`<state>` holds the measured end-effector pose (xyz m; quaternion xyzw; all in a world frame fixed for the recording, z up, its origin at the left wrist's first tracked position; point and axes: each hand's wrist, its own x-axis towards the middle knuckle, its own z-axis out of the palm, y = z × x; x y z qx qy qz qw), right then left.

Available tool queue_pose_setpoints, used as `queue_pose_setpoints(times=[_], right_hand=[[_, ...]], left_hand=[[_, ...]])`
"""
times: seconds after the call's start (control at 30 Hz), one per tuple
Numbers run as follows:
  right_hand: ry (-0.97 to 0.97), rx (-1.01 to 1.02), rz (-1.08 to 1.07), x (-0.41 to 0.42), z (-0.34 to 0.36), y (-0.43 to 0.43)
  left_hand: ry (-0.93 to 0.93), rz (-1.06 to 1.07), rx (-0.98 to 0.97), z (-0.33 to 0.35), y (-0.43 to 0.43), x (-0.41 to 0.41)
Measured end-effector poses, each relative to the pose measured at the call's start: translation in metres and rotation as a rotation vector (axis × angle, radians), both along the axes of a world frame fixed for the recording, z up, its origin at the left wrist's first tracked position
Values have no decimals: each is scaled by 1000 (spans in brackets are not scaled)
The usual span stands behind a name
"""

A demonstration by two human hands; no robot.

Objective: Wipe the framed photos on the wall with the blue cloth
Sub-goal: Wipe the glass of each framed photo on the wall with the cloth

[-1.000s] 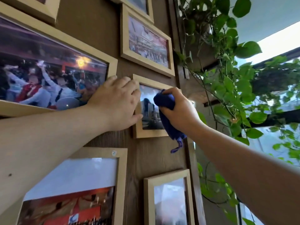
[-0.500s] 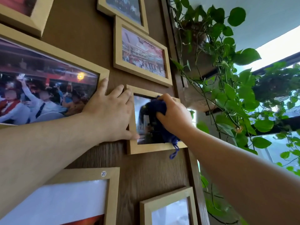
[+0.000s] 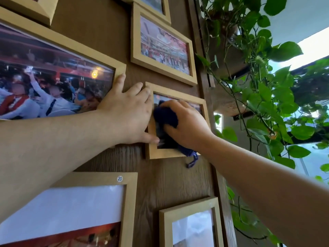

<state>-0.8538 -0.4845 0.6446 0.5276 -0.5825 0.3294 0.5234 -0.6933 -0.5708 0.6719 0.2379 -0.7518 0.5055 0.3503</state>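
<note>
A small light-wood framed photo point(image 3: 165, 153) hangs in the middle of the brown wood wall. My right hand point(image 3: 187, 125) presses a bunched dark blue cloth point(image 3: 164, 116) against its glass, covering most of the picture; a loose cloth tail point(image 3: 193, 160) dangles below the frame. My left hand point(image 3: 127, 111) lies flat on the wall, fingers spread, with its thumb and fingertips touching the small frame's left edge. It also overlaps the corner of the large framed crowd photo point(image 3: 58, 41) at the left.
More wooden frames surround it: one above point(image 3: 160, 67), one at lower left with a "20" sticker point(image 3: 131, 202), one at lower right point(image 3: 165, 229), others at the top. A trailing green-leaf plant point(image 3: 263, 97) on a shelf hangs close at the right, beside a bright window.
My right hand has slid the blue cloth leftward across the small photo's glass, from its right edge to its left part. The view has shifted closer; my left hand stays on the frame's edge.
</note>
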Motion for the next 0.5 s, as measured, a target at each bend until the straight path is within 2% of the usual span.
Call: queue_pose_setpoints(times=[0.13, 0.33, 0.43, 0.5], right_hand=[[71, 3, -135, -17, -5, 7], [-186, -27, -442, -80, -17, 41], [-204, 12, -412, -76, -24, 41], [-148, 51, -340, -60, -30, 37]], left_hand=[[6, -7, -12, -1, -2, 0], [14, -23, -46, -3, -6, -1], [9, -22, -53, -2, -6, -1], [7, -21, -55, -1, -7, -1]])
